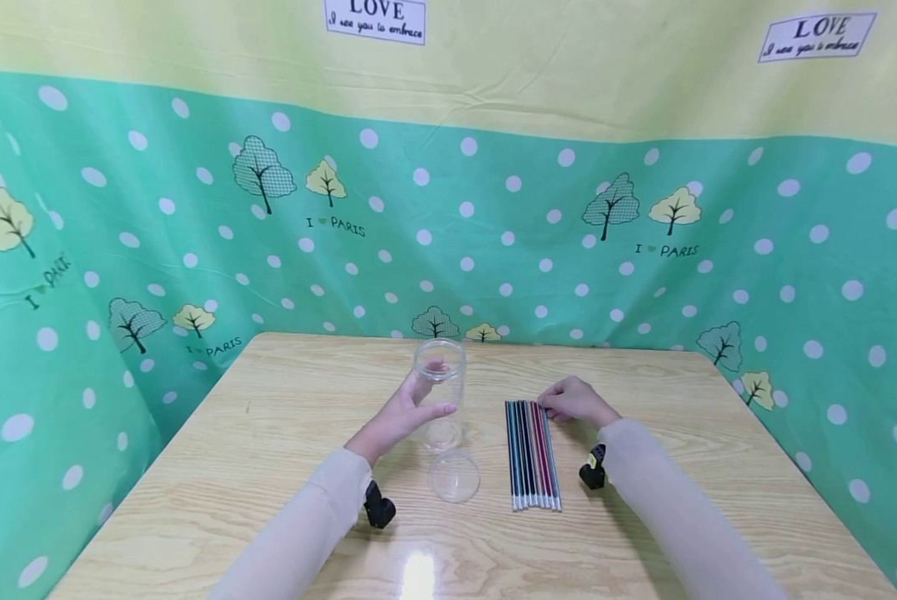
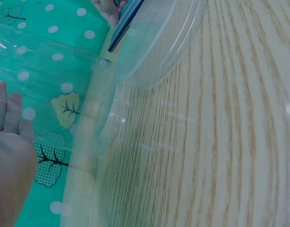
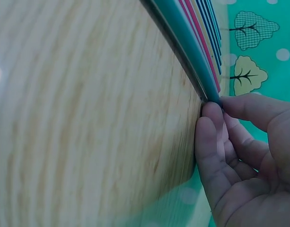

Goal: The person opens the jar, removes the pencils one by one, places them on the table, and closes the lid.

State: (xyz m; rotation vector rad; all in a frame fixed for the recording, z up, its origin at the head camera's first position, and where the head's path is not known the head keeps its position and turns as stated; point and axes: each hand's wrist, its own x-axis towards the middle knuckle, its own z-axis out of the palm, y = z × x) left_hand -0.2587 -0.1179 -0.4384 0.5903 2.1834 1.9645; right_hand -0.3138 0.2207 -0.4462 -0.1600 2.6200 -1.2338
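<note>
My left hand (image 1: 406, 410) curls round a tall clear jar (image 1: 454, 392), which stands upright on the table with its open rim at the top. A round clear lid (image 1: 454, 477) lies on the wood just in front of the jar; in the left wrist view the lid (image 2: 159, 52) overlaps the jar's base. To the right, several slim pencils (image 1: 529, 454) lie side by side in a flat row, silver-tipped ends toward me. Thumb and fingers of my right hand (image 1: 579, 402) pinch the far end of the outermost right pencil, a teal one (image 3: 185, 42) in the right wrist view.
The light wooden table (image 1: 283, 500) reaches back to a green and yellow curtain (image 1: 493, 208) with dots and trees, which also hangs along both sides. Black wrist cameras sit under both sleeves, the right camera (image 1: 593, 471) close beside the pencils.
</note>
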